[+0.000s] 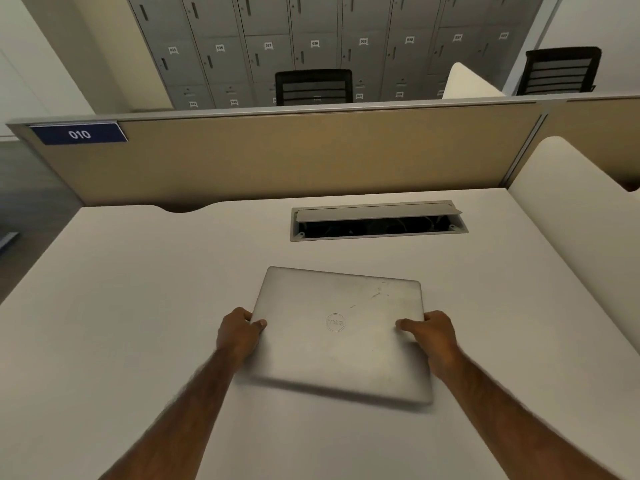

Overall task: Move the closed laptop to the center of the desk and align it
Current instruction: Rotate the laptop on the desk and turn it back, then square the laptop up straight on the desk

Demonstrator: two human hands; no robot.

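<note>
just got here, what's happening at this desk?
A person grips a closed silver laptop by its two side edges, left hand and right hand, over a white desk. The laptop sits skewed to the desk edges, its near edge blurred. Behind it is an open grey cable tray set into the desk.

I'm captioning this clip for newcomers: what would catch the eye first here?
First, the closed silver laptop lying slightly askew near the middle of the pale desk, gripped at its side edges by the left hand and right hand. Next, the open cable hatch just beyond it, then the blue "010" sign on the divider, upper left.
</note>
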